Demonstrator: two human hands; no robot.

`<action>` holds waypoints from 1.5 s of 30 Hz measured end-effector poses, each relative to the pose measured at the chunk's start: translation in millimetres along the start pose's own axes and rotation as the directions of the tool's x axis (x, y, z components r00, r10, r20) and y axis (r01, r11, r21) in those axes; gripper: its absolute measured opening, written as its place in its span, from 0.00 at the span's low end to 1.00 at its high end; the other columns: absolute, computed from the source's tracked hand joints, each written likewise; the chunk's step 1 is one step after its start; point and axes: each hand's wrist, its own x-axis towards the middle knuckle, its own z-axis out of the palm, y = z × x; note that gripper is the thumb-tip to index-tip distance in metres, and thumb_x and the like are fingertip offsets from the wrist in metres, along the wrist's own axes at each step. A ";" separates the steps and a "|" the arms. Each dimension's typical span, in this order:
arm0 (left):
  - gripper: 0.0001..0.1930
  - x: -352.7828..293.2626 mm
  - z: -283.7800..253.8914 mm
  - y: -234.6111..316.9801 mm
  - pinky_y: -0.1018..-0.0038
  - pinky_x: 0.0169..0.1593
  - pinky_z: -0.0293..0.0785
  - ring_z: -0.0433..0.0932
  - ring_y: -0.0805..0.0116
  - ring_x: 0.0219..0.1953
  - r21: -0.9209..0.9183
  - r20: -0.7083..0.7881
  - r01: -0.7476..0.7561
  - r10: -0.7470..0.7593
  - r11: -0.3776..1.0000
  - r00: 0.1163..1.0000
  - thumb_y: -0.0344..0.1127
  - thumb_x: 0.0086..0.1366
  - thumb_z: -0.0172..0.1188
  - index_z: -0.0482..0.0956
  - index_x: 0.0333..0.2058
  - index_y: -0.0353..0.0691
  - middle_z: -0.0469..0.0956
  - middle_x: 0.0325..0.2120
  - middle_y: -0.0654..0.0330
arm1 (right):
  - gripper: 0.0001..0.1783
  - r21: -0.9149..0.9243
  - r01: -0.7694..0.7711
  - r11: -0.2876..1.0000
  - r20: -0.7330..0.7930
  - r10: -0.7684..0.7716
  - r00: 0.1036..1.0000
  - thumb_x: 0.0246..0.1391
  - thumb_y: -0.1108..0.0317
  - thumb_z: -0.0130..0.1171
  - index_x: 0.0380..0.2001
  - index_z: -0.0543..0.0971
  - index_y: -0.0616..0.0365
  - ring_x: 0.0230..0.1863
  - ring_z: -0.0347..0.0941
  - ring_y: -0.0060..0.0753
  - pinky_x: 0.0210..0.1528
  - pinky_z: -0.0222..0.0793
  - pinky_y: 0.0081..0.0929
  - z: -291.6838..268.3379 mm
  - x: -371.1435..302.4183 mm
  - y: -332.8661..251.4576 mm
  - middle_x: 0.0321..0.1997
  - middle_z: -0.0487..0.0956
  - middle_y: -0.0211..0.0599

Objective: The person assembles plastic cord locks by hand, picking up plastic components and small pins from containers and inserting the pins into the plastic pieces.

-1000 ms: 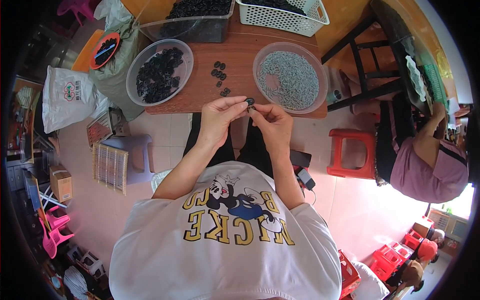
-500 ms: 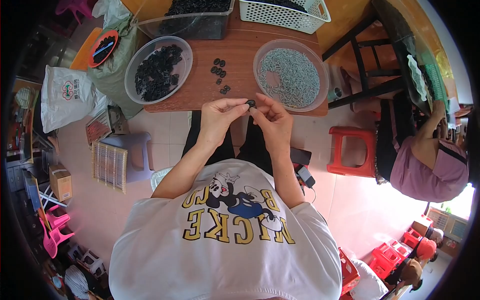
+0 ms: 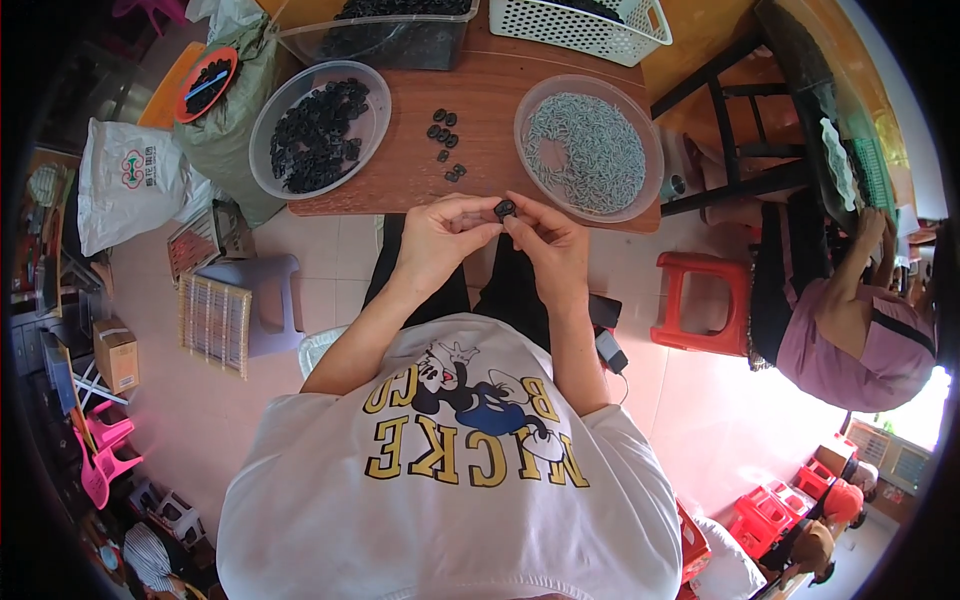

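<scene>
Just off the front edge of the wooden table, my left hand (image 3: pixel 440 236) and my right hand (image 3: pixel 548 243) meet fingertip to fingertip. Between them they pinch a small black oval plastic part (image 3: pixel 505 209), its ringed face turned up. Several similar black parts (image 3: pixel 443 133) lie in a loose cluster on the tabletop beyond my hands. To their left, a clear round tub (image 3: pixel 377 118) holds a heap of black plastic pieces (image 3: pixel 315 135). A second clear tub (image 3: pixel 655 165) at the right is filled with small silvery screws or pins (image 3: pixel 590 150), with a bare patch in the heap.
At the table's back stand a clear bin (image 3: pixel 400 47) and a white perforated basket (image 3: pixel 580 35), both with black pieces. Sacks (image 3: pixel 130 185) stand left. A red stool (image 3: pixel 700 305) is at the right, near a seated person (image 3: pixel 860 320). A grey-purple stool (image 3: pixel 275 310) stands left.
The black part between my fingertips has turned, so its ringed face now shows more. My right fingers have drawn in closer around it. The whole view has shifted slightly.
</scene>
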 end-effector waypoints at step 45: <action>0.11 -2.3 2.8 -7.9 0.80 0.36 0.74 0.79 0.74 0.34 0.079 -0.036 -0.148 0.151 0.986 0.988 0.24 0.57 0.59 0.78 0.40 0.31 0.80 0.33 0.57 | 0.14 0.110 0.123 0.986 -0.053 -0.117 0.992 0.52 0.78 0.58 0.44 0.77 0.67 0.32 0.74 0.19 0.36 0.70 0.14 10.3 -4.0 27.0 0.34 0.79 0.33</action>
